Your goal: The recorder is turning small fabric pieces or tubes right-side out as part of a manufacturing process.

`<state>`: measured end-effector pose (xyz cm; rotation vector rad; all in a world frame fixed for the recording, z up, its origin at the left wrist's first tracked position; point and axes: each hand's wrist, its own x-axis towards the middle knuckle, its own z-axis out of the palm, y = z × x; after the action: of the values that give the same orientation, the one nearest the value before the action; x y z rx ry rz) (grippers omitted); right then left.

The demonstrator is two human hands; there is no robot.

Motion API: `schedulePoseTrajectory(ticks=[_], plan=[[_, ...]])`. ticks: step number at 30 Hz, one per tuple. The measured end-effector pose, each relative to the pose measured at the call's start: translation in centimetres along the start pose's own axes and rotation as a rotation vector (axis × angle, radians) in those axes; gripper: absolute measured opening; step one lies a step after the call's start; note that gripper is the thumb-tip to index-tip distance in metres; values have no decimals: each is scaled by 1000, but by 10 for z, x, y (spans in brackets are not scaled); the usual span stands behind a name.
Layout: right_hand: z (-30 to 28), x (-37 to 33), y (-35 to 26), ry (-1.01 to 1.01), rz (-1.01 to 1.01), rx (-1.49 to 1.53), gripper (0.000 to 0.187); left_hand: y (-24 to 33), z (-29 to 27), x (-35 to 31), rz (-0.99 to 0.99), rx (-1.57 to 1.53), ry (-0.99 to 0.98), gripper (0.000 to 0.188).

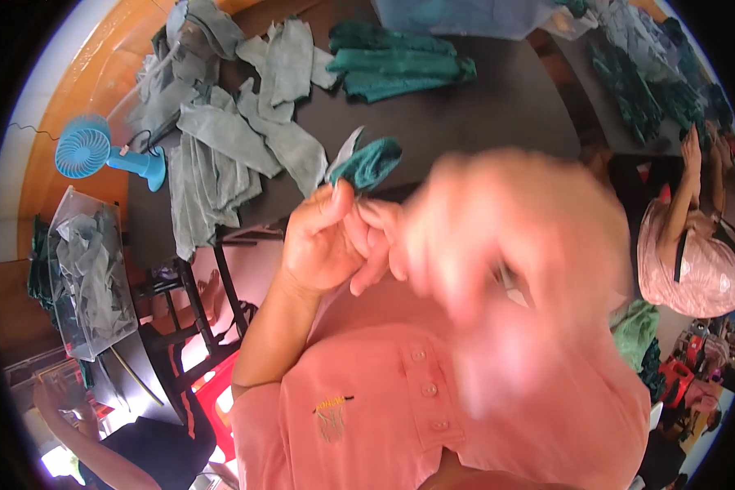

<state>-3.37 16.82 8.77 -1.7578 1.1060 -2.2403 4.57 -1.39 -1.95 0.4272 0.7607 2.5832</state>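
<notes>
My left hand (327,233) is closed, its thumb pressed on a small folded cloth piece (370,163), green with a pale grey edge, which sticks up above the fingers. My right hand (523,237) is raised close in front of my chest, just right of the left hand. Motion smears its fingers, and whether they hold anything is unclear. Beyond my left hand, pale grey-green cloth pieces (229,135) lie spread and overlapping on the dark table (498,106). A stack of dark green cloth pieces (396,61) lies at the table's far side.
A blue fan (86,147) stands at the table's left, near a clear bin (122,314) of grey cloth. A translucent blue tub (465,16) is at the far edge. Other people sit nearby: one in a pink top (686,257) at right, one in dark clothing (155,449) at lower left.
</notes>
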Motion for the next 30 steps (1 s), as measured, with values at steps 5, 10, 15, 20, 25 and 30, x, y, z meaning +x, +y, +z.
schedulePoseTrajectory(ticks=[5,10,15,20,25,30], plan=[[4,19,-31,-434,96,-366,11,6,10,5,14,-64,-61,59],[-31,-6,20,-207,-56,-832,19,4,13,11,72,21,13,66],[-36,-10,32,-225,-32,-850,22,10,18,13,43,189,110,62],[-37,-13,34,-240,-1,-881,25,8,17,9,21,199,158,61],[-36,-18,35,-250,-8,-915,26,4,19,9,-17,198,226,62],[-34,-19,33,-159,25,-834,27,0,23,8,-32,93,210,65]])
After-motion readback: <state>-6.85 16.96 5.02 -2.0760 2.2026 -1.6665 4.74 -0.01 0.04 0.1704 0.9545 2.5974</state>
